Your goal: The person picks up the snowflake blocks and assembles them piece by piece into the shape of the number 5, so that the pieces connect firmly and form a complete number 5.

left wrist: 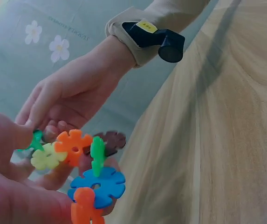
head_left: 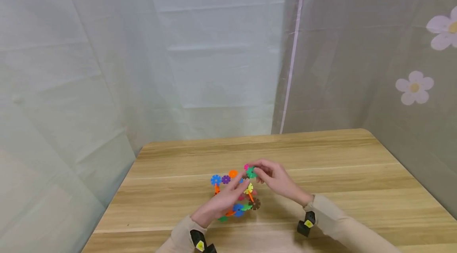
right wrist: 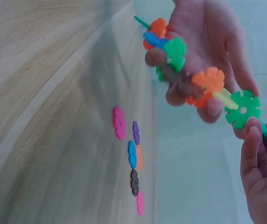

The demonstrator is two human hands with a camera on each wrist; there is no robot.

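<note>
Chain of slotted, multicoloured plastic discs (right wrist: 208, 79) was held above a wooden table (head_left: 321, 154). The left hand (head_left: 225, 200) curled round its links; the right hand (head_left: 276, 178) pinched a green disc (head_left: 251, 173) near one end. It looked light, stiff and smooth, probably apt to unhook at the slots, so best gripped by flat faces beside a joint.

A curving chain of notched discs (right wrist: 208, 77) (green, orange, brown, blue) is held aloft.
</note>
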